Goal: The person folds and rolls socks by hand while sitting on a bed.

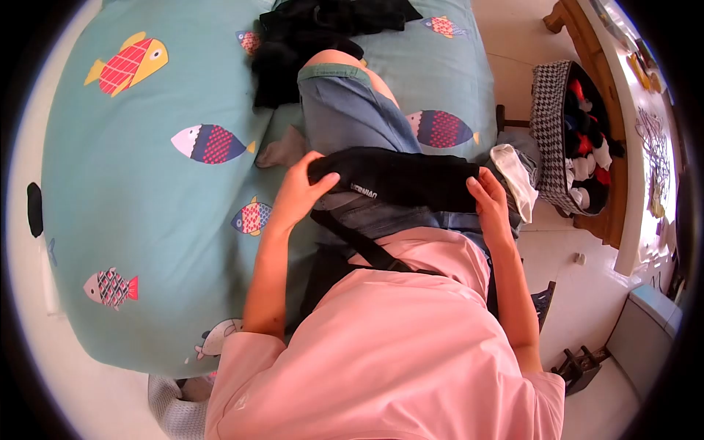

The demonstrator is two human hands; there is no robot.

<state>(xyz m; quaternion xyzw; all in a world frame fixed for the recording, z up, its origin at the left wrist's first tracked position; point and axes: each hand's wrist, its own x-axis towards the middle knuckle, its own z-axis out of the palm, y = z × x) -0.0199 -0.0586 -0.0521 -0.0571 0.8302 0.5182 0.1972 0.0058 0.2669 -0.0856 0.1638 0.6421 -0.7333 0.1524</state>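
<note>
Our pink shirt (396,345) lies nearest, while between our left hand (299,192) and right hand (491,204), pinching its ends, the black cloth (411,176) seems soft, light, best gripped there.

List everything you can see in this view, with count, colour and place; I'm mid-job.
Cloth with lettering: one, black, stretched above the lap
Bed cover: one, teal with fish prints, beneath the person
Heaped clothes: count unclear, black, far end of bed
Small cloth: one, greyish brown, left of the thigh
Pale cloth: one, white, bed's right edge
Basket: one, black-and-white check, right
Basket contents: count unclear, black, white, red
Wooden furniture: one visible, brown, beside the basket
Box-like object: one, grey, lower right
Strap: one, black, at the waist
Shorts: one pair, blue, worn
Shirt: one, pink, worn
Hands: two, bare, left and right gripping opposite cloth ends
</note>
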